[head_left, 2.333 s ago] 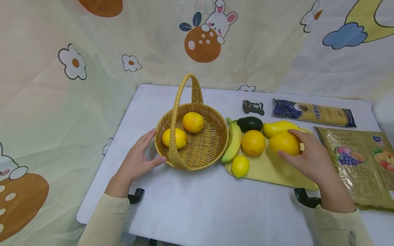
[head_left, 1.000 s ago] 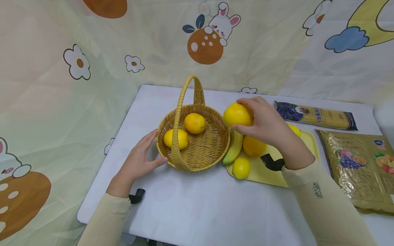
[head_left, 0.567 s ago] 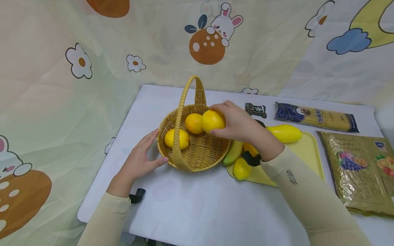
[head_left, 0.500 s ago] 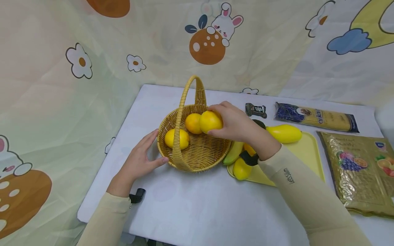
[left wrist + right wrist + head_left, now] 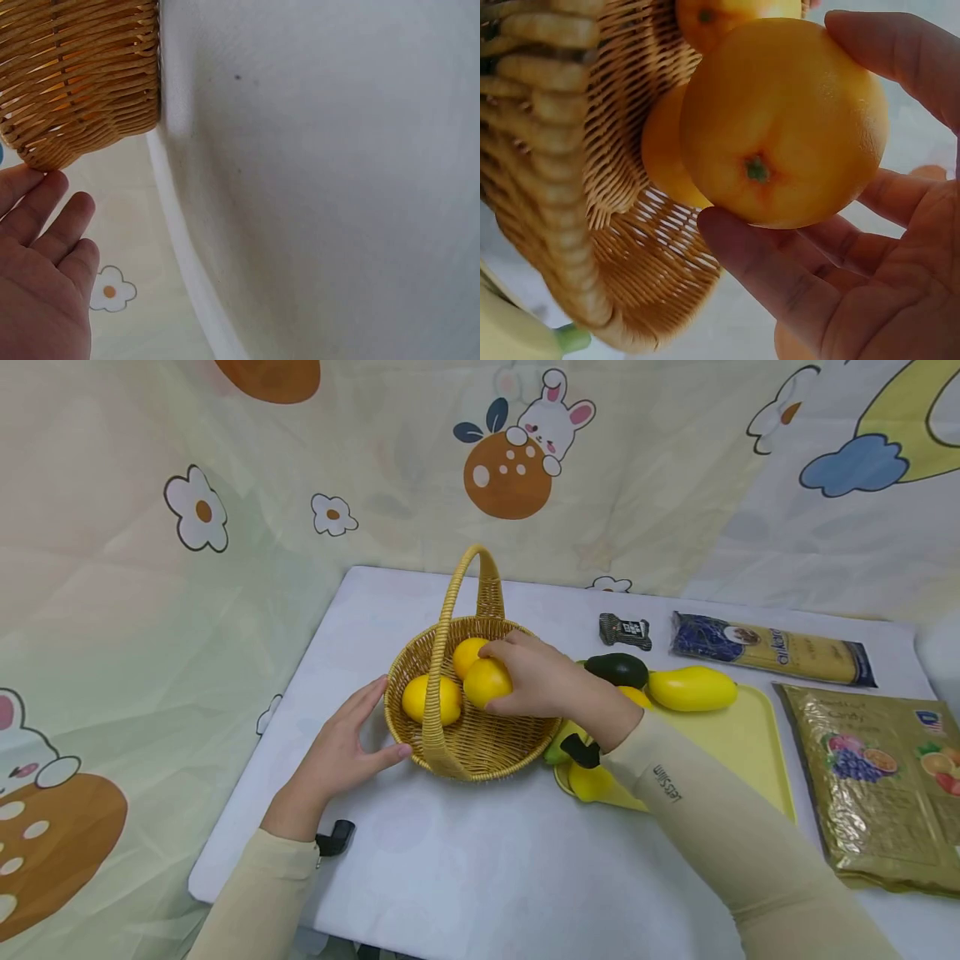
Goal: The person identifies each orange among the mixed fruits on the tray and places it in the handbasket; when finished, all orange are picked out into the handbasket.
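My right hand (image 5: 543,678) grips an orange (image 5: 486,685) between thumb and fingers, inside the round wicker basket (image 5: 517,747). In the right wrist view the held orange (image 5: 780,127) shows its green stem end and overlaps the fruit behind it. Two more oranges lie in the basket: one at the left (image 5: 442,700), partly behind the tall handle (image 5: 450,602), and one at the back (image 5: 467,653). At the basket's left side is my left hand (image 5: 337,752), fingers extended and thumb apart. Its fingertips touch the wicker wall in the left wrist view.
A yellow tray (image 5: 738,760) stands right of the basket with a dark avocado (image 5: 617,669), a yellow elongated fruit (image 5: 692,688), a lemon (image 5: 588,782) and a partly hidden banana (image 5: 557,750). Behind lie a small dark packet (image 5: 625,631) and a pasta pack (image 5: 772,648); a gold candy bag (image 5: 873,785) lies right.
My right hand has lifted the orange from the tray, carried it left over the banana and lowered it into the basket. The left hand has stayed at the basket's side.
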Available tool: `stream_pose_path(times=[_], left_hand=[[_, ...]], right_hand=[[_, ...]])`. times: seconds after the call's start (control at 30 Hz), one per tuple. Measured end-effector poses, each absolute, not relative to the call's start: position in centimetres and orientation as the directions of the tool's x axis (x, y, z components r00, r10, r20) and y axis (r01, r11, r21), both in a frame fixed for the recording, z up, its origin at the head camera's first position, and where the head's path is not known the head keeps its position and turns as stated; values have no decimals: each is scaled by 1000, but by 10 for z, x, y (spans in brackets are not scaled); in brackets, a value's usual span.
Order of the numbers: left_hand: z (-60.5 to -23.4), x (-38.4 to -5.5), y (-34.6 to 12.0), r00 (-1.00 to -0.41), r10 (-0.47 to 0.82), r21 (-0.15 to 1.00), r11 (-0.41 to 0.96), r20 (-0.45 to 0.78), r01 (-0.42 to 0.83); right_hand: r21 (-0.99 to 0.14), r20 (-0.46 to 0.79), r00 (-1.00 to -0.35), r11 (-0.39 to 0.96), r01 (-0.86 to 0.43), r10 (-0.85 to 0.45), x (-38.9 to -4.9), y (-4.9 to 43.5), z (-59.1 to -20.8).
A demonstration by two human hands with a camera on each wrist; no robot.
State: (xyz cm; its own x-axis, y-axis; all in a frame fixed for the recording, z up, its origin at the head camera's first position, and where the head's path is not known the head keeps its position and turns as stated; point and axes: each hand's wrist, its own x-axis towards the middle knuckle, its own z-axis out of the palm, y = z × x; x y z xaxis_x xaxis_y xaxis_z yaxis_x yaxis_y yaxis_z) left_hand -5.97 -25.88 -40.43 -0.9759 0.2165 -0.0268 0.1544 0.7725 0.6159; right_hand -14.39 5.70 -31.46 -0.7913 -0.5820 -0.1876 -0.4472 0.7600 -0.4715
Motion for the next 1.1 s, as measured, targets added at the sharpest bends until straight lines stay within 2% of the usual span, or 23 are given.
stream_pose_path(times=[0.3, 0.57, 1.1], left_hand=[[-406, -59, -259, -976, 218, 612, 774, -13, 164], [-406, -59, -259, -974, 227, 618, 767, -4, 176], [-405, -59, -258, -978, 209, 603, 783, -21, 155]], right_hand=[[-417, -206, -771, 767, -487, -602, -144, 43, -316], [-392, -270, -764, 791, -469, -586, -146, 35, -323], [-309, -316, -752, 813, -494, -578, -144, 25, -331]])
